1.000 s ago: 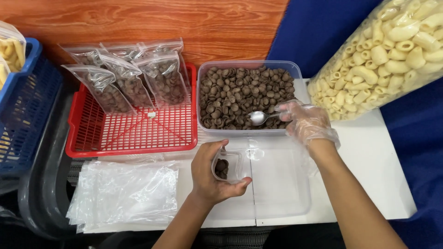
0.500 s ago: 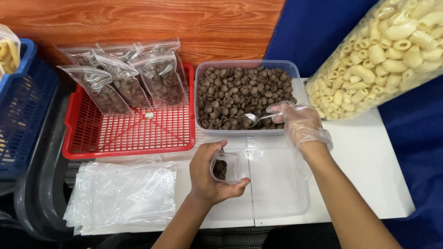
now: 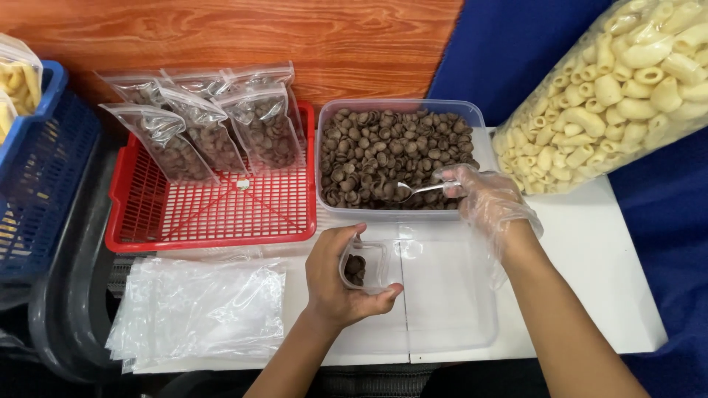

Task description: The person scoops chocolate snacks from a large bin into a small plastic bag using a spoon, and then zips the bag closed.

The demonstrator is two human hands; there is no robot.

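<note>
Snack pieces (image 3: 394, 155) being spooned from the clear tub (image 3: 324, 133) into a small open pouch (image 3: 363, 265)

Brown shell-shaped pieces fill the tub at the back of the white counter (image 3: 590, 243); the right hand (image 3: 487, 199), in a thin clear glove, is pinched on the handle of a metal spoon (image 3: 413, 190) whose bowl is dug into the pile near the front wall; the left hand (image 3: 335, 276) is curled around the pouch, holding its mouth open over a shallow clear tray (image 3: 450, 309), a few pieces already at the bottom. To do it well, I would judge: lift a level spoonful rather than a heaped one; keep the pouch mouth wide, upright and close to the tub's edge so the carry is short; tip the spoon well inside the opening, so strays fall into the tray. Filled pouches (image 3: 214, 125) stand in the red basket (image 3: 214, 214); flat empty bags (image 3: 195, 313) lie just left of the left hand.
</note>
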